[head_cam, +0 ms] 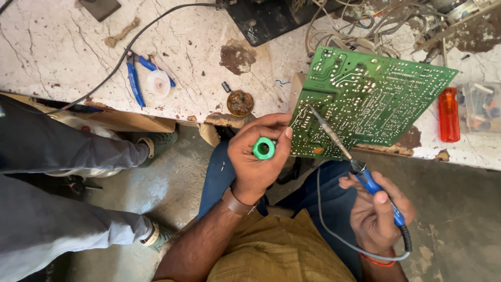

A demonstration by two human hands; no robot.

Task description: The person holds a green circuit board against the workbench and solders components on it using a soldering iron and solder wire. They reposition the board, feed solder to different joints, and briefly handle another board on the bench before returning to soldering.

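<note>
green circuit board (373, 99), solder side up, is propped against the marble bench (62, 47) edge, where the left hand (258, 156), closed on a green solder spool (264, 149), steadies it. the right hand (378, 211) grips a blue soldering iron (347, 154) pen-style, tip touching the board's lower-left corner.

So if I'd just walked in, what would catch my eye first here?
Probably the big green circuit board, propped tilted at the edge of the cracked white workbench. The right hand holds a blue-handled soldering iron with its tip on the board, while the left hand grips a small green spool beside the board's lower corner. An orange screwdriver handle lies at the right.
</note>
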